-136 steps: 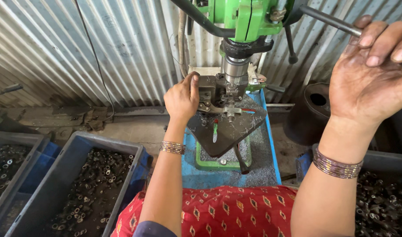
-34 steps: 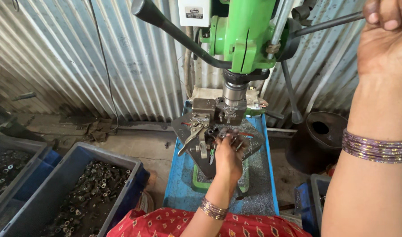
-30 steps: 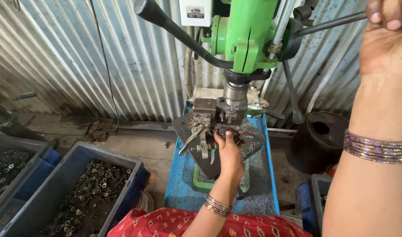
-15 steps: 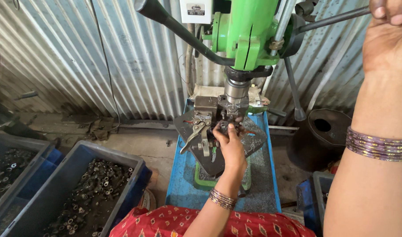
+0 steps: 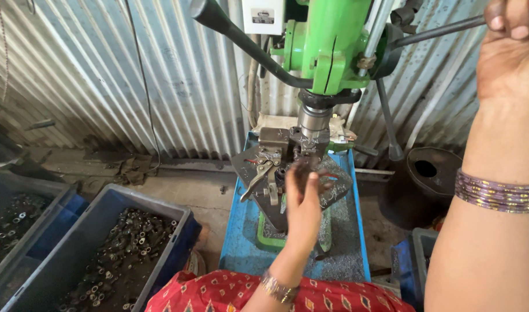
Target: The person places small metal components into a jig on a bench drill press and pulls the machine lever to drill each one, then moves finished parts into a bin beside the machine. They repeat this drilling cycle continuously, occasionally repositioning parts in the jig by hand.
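Observation:
A green drill press (image 5: 328, 46) stands on a blue bench (image 5: 241, 231) in front of me. My right hand (image 5: 510, 52) is raised at the top right, closed around the press's metal feed handle (image 5: 432, 32). My left hand (image 5: 302, 199) reaches forward to the dark metal fixture (image 5: 276, 167) under the spindle (image 5: 313, 118), fingers blurred and touching the clamp area. Whether it holds a small part I cannot tell. Bangles sit on both wrists.
A blue-grey crate (image 5: 108, 254) full of small dark metal rings sits at the lower left, with another crate (image 5: 16, 219) beside it. A black pot-like container (image 5: 420, 179) stands at the right. Corrugated metal sheeting (image 5: 131, 75) forms the back wall. Metal shavings cover the bench.
My left hand has moved from the left side of the fixture to its front, then forward under the spindle. My right hand has risen with the feed handle.

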